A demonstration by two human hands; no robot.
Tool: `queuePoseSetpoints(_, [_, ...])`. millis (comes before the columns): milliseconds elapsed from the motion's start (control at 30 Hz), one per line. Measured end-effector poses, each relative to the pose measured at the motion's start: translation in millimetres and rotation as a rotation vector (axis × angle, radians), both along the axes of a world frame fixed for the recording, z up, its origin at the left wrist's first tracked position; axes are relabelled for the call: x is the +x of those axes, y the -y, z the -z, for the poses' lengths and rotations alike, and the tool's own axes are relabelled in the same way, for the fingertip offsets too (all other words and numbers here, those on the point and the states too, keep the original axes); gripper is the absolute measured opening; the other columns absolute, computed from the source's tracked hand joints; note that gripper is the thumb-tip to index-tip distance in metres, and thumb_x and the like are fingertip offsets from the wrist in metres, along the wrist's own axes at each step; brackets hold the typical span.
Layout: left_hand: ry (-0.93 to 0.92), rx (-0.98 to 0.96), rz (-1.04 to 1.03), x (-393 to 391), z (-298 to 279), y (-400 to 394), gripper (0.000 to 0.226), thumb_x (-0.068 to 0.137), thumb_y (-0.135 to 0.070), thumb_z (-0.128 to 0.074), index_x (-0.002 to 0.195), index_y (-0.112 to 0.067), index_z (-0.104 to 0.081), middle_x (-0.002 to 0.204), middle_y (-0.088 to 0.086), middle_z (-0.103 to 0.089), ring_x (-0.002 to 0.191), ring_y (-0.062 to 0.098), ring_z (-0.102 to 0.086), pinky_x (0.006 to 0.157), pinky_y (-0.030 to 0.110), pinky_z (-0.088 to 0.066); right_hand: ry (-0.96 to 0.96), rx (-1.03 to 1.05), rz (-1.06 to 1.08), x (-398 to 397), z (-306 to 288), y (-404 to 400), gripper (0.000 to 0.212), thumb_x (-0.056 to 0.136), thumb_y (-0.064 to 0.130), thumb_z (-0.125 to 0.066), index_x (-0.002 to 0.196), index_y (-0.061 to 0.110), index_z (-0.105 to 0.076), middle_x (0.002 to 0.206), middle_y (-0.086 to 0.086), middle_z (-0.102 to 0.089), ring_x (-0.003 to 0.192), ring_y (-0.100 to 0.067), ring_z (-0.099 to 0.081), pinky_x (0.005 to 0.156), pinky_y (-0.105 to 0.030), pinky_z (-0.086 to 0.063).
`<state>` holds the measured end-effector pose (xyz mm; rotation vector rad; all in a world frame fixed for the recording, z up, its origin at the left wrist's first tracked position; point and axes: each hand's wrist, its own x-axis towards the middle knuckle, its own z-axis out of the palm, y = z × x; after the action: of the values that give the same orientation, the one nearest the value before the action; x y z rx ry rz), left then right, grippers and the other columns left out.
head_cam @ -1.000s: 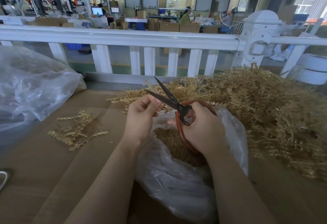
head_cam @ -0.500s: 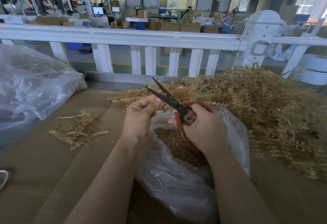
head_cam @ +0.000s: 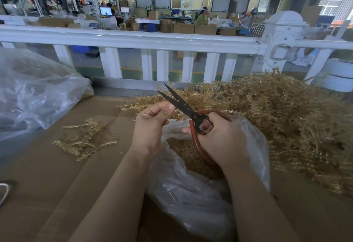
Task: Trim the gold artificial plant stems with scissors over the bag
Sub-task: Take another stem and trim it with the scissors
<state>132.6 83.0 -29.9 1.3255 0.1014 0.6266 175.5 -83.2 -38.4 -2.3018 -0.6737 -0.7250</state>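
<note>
My right hand (head_cam: 221, 138) grips the red handles of dark-bladed scissors (head_cam: 181, 105); the blades stand slightly apart and point up and to the left. My left hand (head_cam: 150, 125) pinches a gold stem piece at the blades, mostly hidden by the fingers. Both hands hover over a clear plastic bag (head_cam: 191, 190) holding gold trimmings (head_cam: 183, 150). A big heap of gold stems (head_cam: 277, 115) lies to the right.
A few loose gold stems (head_cam: 84, 138) lie on the brown cardboard surface (head_cam: 47, 174) to the left. A large clear bag (head_cam: 32, 92) sits at far left. A white railing (head_cam: 133, 41) runs along the back edge, with white rolls (head_cam: 338, 77) at the right.
The scissor blades have narrowed from wide apart to slightly apart. Both hands stay in nearly the same place above the bag.
</note>
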Motion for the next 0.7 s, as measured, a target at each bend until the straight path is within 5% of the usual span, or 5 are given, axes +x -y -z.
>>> queuePoseSetpoints(233, [0.056,-0.081,0.085,-1.1,-0.4,2.2,0.011,0.084,-0.018,-0.066,0.088,-0.008,-0.070,0.067,-0.002,-0.062,0.066,0.008,-0.054,0.069,0.020,-0.048,-0.085,-0.041,0.000,3.2,-0.7,0.8,0.062,0.073,0.084,-0.056,0.080,0.022,-0.066,0.067,0.012,-0.060,0.065,-0.004,-0.057,0.057,-0.024,-0.050])
queuePoseSetpoints(333, [0.071,-0.094,0.104,-1.5,-1.9,3.4,0.004,0.088,-0.010,-0.066,0.087,-0.010,-0.069,0.068,0.001,-0.064,0.065,0.010,-0.058,0.067,0.022,-0.049,-0.086,-0.038,-0.007,2.0,-1.2,1.8,0.059,0.072,0.084,-0.055,0.081,0.026,-0.065,0.066,0.019,-0.057,0.064,0.005,-0.052,0.053,-0.016,-0.044])
queuePoseSetpoints(467, [0.078,-0.141,0.122,-2.1,-3.8,1.0,0.021,0.090,0.007,-0.060,0.088,-0.012,-0.068,0.069,0.005,-0.064,0.062,0.012,-0.057,0.064,0.022,-0.050,-0.066,-0.059,-0.016,1.2,-0.9,1.7,0.061,0.073,0.083,-0.055,0.079,0.023,-0.064,0.067,0.014,-0.060,0.063,-0.003,-0.057,0.056,-0.026,-0.052])
queuePoseSetpoints(700, [-0.043,-0.151,0.188,-2.5,-3.7,2.7,0.017,0.090,0.009,-0.057,0.081,-0.004,-0.063,0.070,0.007,-0.061,0.064,0.016,-0.054,0.069,0.029,-0.049,-0.039,-0.066,-0.008,0.9,-0.3,2.9,0.047,0.081,0.069,-0.067,0.072,0.024,-0.058,0.061,0.013,-0.055,0.057,-0.004,-0.052,0.049,-0.020,-0.041])
